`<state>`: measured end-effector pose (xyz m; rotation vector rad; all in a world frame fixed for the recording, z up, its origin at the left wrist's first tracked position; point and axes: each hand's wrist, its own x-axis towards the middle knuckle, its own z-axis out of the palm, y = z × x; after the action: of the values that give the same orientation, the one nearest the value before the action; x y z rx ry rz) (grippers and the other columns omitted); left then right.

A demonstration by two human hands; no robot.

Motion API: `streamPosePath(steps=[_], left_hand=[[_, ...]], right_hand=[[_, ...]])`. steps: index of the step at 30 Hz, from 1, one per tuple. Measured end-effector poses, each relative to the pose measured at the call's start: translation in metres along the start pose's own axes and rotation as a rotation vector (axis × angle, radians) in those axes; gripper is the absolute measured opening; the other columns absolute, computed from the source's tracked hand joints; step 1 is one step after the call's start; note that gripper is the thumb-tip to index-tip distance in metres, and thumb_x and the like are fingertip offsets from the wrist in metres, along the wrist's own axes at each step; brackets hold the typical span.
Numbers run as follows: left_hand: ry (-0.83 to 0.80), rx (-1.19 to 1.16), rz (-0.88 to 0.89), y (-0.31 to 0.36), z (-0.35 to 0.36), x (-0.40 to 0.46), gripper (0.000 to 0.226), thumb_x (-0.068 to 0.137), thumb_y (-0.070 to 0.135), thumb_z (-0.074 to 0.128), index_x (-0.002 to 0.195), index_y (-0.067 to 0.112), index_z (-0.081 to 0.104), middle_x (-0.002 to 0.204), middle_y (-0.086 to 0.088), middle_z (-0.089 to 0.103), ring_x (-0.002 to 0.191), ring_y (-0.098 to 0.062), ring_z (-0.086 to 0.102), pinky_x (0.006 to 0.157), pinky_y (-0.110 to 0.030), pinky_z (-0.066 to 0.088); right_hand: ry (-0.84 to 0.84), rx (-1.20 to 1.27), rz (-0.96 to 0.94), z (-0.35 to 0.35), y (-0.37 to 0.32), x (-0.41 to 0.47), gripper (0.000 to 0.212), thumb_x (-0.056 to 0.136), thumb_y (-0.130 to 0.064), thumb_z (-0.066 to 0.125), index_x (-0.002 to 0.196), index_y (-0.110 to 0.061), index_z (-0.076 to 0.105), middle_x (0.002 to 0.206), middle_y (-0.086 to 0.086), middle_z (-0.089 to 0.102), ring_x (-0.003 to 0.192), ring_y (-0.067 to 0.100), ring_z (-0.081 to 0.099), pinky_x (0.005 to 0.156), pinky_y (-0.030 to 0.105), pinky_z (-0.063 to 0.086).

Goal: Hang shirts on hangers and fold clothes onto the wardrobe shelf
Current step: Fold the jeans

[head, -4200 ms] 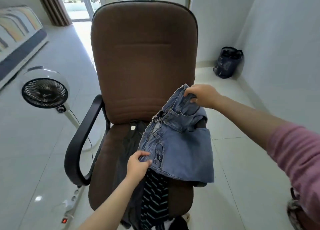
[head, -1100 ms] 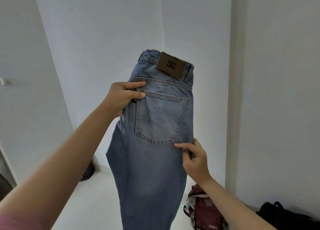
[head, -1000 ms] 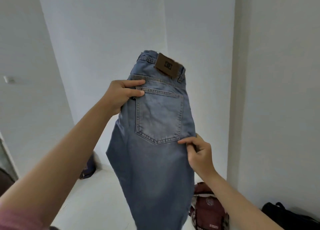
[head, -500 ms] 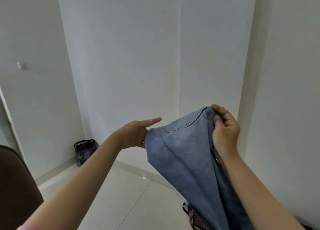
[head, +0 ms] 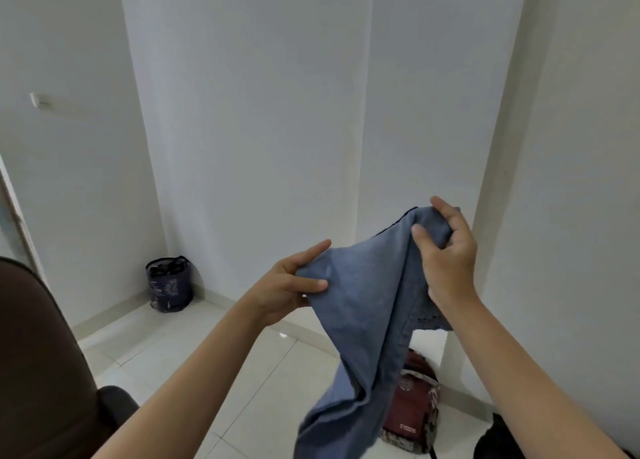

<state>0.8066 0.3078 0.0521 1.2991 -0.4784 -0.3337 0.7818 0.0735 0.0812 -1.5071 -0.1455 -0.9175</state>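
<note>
Right grip: the right hand (head: pixel 446 261) is clutching a bunched upper edge of the light blue denim jeans (head: pixel 363 320), fingers and thumb curled round the fabric.
Left grip: the left hand (head: pixel 287 285) is pinching the opposite edge, thumb lying on top, index finger stretching out straight.
Jeans: they are being held up in mid-air between both hands, sagging in the middle and trailing down toward the white tiled floor (head: pixel 221 372).
Below: a dark red backpack (head: pixel 412 413) is sitting on the floor just behind the hanging cloth.
Corner: a dark blue patterned bag (head: pixel 169 285) is standing against the white wall (head: pixel 249 112).
Left edge: a brown padded chair back (head: pixel 38 354) is showing.
</note>
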Motion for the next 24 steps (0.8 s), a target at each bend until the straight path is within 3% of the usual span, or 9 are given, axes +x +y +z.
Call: streamPosePath(steps=[5,7,10,13,16,18,21,22,24], left_hand=[[0.27,-0.073,0.135,0.032,-0.01,0.005,0.051,0.077,-0.018,0.054,0.119,0.011,0.061,0.092,-0.004,0.073,0.084,-0.02,0.068,0.067,-0.025,0.057],[0.303,-0.229,0.23,0.043,-0.015,0.004,0.048,0.082,-0.007,0.053,0.125,0.016,0.056,0.102,-0.005,0.069,0.086,-0.018,0.069,0.069,-0.026,0.057],[0.282,-0.33,0.253,0.04,-0.018,0.003,0.063,0.085,0.008,0.057,0.142,0.026,0.038,0.129,-0.001,0.056,0.105,-0.02,0.063,0.074,-0.029,0.057],[0.197,0.074,0.006,0.034,-0.021,-0.001,0.091,0.084,0.0,0.062,0.149,0.036,0.009,0.133,0.005,0.05,0.108,-0.017,0.06,0.075,-0.031,0.057],[0.15,0.281,-0.162,0.031,-0.019,-0.005,0.099,0.081,0.0,0.068,0.149,0.037,0.007,0.134,-0.003,0.046,0.11,-0.024,0.059,0.079,-0.037,0.057],[0.22,0.23,-0.089,0.029,-0.016,-0.001,0.099,0.077,-0.002,0.072,0.15,0.03,0.013,0.14,-0.007,0.043,0.113,-0.026,0.057,0.082,-0.037,0.056],[0.31,-0.091,0.092,0.021,-0.008,0.01,0.094,0.08,-0.005,0.066,0.15,0.029,0.013,0.139,-0.004,0.046,0.114,-0.025,0.058,0.086,-0.035,0.053],[0.306,-0.18,0.119,0.015,-0.004,0.012,0.089,0.084,-0.006,0.06,0.15,0.032,0.012,0.133,-0.003,0.05,0.113,-0.024,0.059,0.087,-0.036,0.052],[0.247,-0.151,0.103,0.001,0.004,0.013,0.085,0.086,-0.004,0.059,0.147,0.038,0.017,0.129,-0.006,0.055,0.112,-0.026,0.06,0.087,-0.04,0.052]], right_hand=[[-0.213,-0.165,-0.109,-0.022,0.006,0.008,0.046,0.081,0.01,0.061,0.104,-0.029,0.062,0.109,-0.008,0.063,0.102,0.015,0.061,0.094,0.032,0.049],[-0.258,-0.132,-0.101,-0.031,0.004,0.016,0.042,0.08,0.011,0.064,0.093,-0.028,0.063,0.097,-0.005,0.065,0.081,0.02,0.062,0.077,0.033,0.053],[-0.239,0.01,-0.06,-0.03,-0.001,0.019,0.033,0.079,0.01,0.067,0.086,-0.021,0.062,0.085,0.001,0.064,0.07,0.012,0.061,0.063,0.026,0.053],[-0.146,0.115,0.009,-0.022,0.004,0.014,0.029,0.08,0.008,0.068,0.087,-0.019,0.061,0.087,0.008,0.064,0.077,0.019,0.064,0.072,0.032,0.057],[-0.144,0.129,0.064,-0.026,0.017,0.006,0.026,0.082,0.001,0.069,0.095,-0.02,0.061,0.099,0.012,0.066,0.091,0.022,0.065,0.088,0.042,0.055],[-0.232,0.096,0.034,-0.031,0.024,-0.002,0.036,0.082,-0.007,0.071,0.11,-0.026,0.058,0.115,0.008,0.063,0.106,0.02,0.062,0.092,0.037,0.052],[-0.358,-0.152,-0.041,-0.041,0.037,-0.007,0.051,0.083,-0.01,0.071,0.124,-0.032,0.05,0.126,-0.013,0.055,0.115,0.007,0.055,0.095,0.024,0.049],[-0.36,-0.187,-0.018,-0.045,0.042,-0.005,0.051,0.083,-0.008,0.071,0.122,-0.033,0.05,0.121,-0.012,0.058,0.107,0.012,0.06,0.092,0.028,0.052],[-0.323,-0.124,0.07,-0.05,0.048,-0.005,0.046,0.083,-0.005,0.069,0.113,-0.036,0.055,0.094,0.008,0.067,0.08,0.043,0.061,0.077,0.049,0.054]])
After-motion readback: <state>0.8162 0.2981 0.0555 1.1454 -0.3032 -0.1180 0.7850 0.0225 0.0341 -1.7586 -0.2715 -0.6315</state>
